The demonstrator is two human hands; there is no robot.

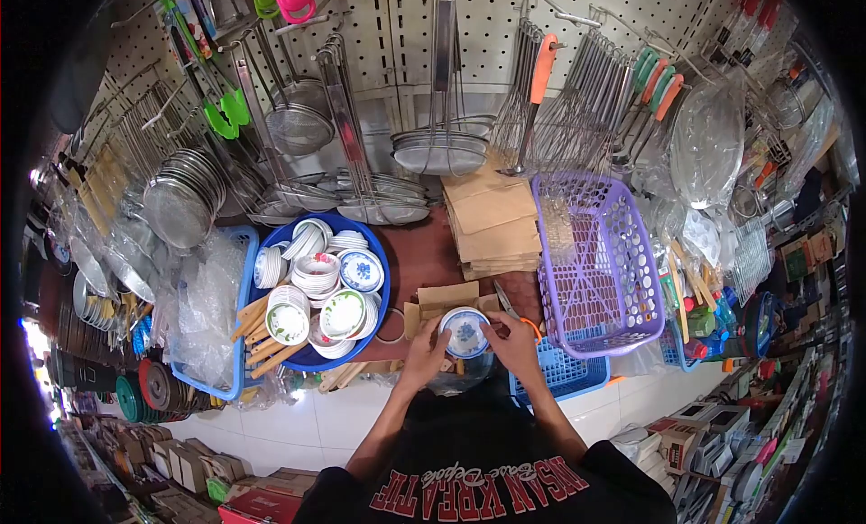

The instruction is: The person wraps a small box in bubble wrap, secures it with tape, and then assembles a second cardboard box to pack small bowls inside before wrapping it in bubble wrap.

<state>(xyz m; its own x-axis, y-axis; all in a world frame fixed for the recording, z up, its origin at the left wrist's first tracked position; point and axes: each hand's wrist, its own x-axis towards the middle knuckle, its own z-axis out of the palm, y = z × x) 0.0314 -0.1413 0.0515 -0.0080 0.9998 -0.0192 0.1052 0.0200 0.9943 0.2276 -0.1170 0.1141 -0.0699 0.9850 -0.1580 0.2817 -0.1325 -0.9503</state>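
Between my two hands is a small white bowl (pixel 467 333) with a blue floral pattern, possibly the top of a stack. My left hand (pixel 428 351) grips its left rim, and my right hand (pixel 512 341) grips the right rim. Just behind it lies a piece of folded brown cardboard (pixel 444 298). Scissors (pixel 503 298) with an orange handle rest by my right hand. To the left, a round blue tub (pixel 382 280) holds several stacks of patterned bowls (pixel 343 314). A ring that looks like a tape roll (pixel 391 326) lies near my left hand.
A pile of flat cardboard (pixel 492 213) lies at the back of the table beside a purple basket (pixel 600 344). Left of the tub stand wooden handles (pixel 266 344) and a light blue basket (pixel 248 298). Strainers (pixel 442 154) and whisks hang behind. A blue basket (pixel 577 375) sits lower right.
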